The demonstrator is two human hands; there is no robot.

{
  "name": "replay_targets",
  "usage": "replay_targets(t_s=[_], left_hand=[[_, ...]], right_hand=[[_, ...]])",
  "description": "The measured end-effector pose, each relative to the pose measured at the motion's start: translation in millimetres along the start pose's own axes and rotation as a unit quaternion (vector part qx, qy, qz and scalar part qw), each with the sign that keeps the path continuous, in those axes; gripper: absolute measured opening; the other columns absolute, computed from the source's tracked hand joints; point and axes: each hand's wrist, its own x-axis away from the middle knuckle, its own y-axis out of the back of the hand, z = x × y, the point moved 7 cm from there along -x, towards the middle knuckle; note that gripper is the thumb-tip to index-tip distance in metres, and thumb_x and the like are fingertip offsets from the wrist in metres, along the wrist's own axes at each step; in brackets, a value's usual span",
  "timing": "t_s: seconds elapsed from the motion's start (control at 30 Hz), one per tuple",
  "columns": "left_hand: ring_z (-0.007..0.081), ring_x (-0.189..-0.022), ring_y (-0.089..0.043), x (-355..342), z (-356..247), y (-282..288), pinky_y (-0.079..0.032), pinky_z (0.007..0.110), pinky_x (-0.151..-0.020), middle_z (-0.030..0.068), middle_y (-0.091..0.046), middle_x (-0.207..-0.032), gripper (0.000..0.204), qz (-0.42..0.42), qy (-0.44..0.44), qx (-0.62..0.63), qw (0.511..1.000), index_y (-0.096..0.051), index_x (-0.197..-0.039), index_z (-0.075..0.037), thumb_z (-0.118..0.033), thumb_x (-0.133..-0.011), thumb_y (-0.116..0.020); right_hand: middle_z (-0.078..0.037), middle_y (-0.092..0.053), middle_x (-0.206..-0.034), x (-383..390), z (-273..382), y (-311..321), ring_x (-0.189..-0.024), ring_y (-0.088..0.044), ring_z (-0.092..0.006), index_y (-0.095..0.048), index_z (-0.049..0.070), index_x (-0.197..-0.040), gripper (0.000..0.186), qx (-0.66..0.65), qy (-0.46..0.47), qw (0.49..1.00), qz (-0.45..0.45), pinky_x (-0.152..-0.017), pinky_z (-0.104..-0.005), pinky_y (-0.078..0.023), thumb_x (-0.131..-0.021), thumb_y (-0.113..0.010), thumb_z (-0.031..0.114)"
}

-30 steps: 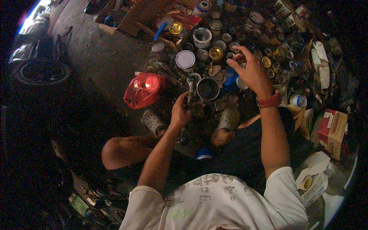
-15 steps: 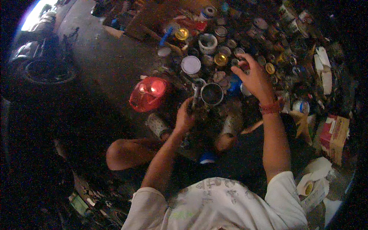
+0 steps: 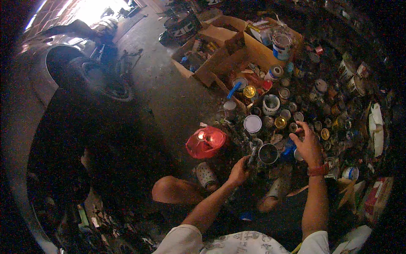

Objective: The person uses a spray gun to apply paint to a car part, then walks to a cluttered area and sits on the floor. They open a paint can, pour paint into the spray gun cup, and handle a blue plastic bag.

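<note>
our view has swung left; handwork unchanged. left hand (image 3: 240, 170) grips metal tool (image 3: 253, 155) beside open can (image 3: 268, 153), on floor's (image 3: 171, 95) cluttered right side; right hand (image 3: 308, 148) loosely open, apparently empty.

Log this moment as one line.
left hand: holding slim tool | right hand: open, near small cans | red bag: beyond left shoe

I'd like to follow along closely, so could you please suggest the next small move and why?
Perhaps bring the right hand to the small round container nearby: that hand looks empty and partly open, while the left hand holds a slim tool.
</note>
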Motion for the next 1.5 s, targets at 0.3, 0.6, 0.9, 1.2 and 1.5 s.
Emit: replay_targets(t_s=[0.3, 0.6, 0.9, 1.2, 1.5], left_hand=[[0.0351, -0.124, -0.062, 0.8, -20.6, 6.5, -0.048, 0.042, -0.106, 0.0193, -0.064, -0.133, 0.059, -0.006, -0.082, -0.036, 0.996, -0.051, -0.141, -0.001, -0.004, -0.085, -0.069], [0.0257, -0.124, -0.059, 7.2, -51.4, 7.8, -0.046, 0.038, -0.107, 0.0159, -0.062, -0.136, 0.054, 0.001, 0.029, 0.068, 0.997, -0.050, -0.140, 0.005, -0.013, -0.094, -0.072], [0.0148, -0.104, -0.059, 10.7, -69.0, -11.0, -0.048, 0.031, -0.092, 0.0033, -0.065, -0.118, 0.047, -0.027, 0.134, 0.137, 0.981, -0.057, -0.134, -0.003, -0.025, -0.096, -0.074], [0.0233, -0.098, -0.065, 14.4, -75.2, -55.1, -0.052, 0.038, -0.089, 0.0085, -0.070, -0.114, 0.038, -0.063, 0.119, 0.055, 0.989, -0.059, -0.135, -0.001, -0.023, -0.104, -0.060], [0.0292, -0.098, -0.066, -14.3, -115.7, -63.1, -0.053, 0.042, -0.091, 0.0127, -0.071, -0.116, 0.037, -0.087, -0.065, -0.132, 0.985, -0.058, -0.136, 0.000, -0.022, -0.108, -0.051]], right_hand=[[-0.012, -0.070, -0.112, 0.0, -3.7, 2.1, -0.104, -0.067, -0.0297, -0.057, 0.011, -0.138, 0.052, -0.010, 0.003, 1.000, -0.018, -0.092, -0.0416, -0.052, -0.092, -0.076, 0.028], [-0.016, -0.072, -0.111, -2.5, 0.0, 12.3, -0.101, -0.070, -0.0328, -0.057, 0.011, -0.137, 0.055, 0.004, -0.007, 1.000, 0.003, -0.089, -0.0420, -0.054, -0.091, -0.077, 0.033], [-0.017, -0.073, -0.107, -29.8, -6.8, 35.5, -0.100, -0.070, -0.0372, -0.061, 0.010, -0.131, 0.056, 0.010, 0.091, 0.995, -0.036, -0.086, -0.0465, -0.055, -0.089, -0.076, 0.043], [-0.023, -0.072, -0.105, -52.0, -21.0, 62.1, -0.097, -0.070, -0.0406, -0.062, 0.005, -0.127, 0.053, 0.022, 0.177, 0.984, -0.013, -0.088, -0.0501, -0.055, -0.089, -0.074, 0.039], [-0.021, -0.073, -0.102, -74.2, -31.3, 65.2, -0.098, -0.071, -0.0392, -0.063, 0.007, -0.127, 0.054, 0.031, 0.224, 0.973, -0.046, -0.087, -0.0482, -0.056, -0.088, -0.075, 0.042]])
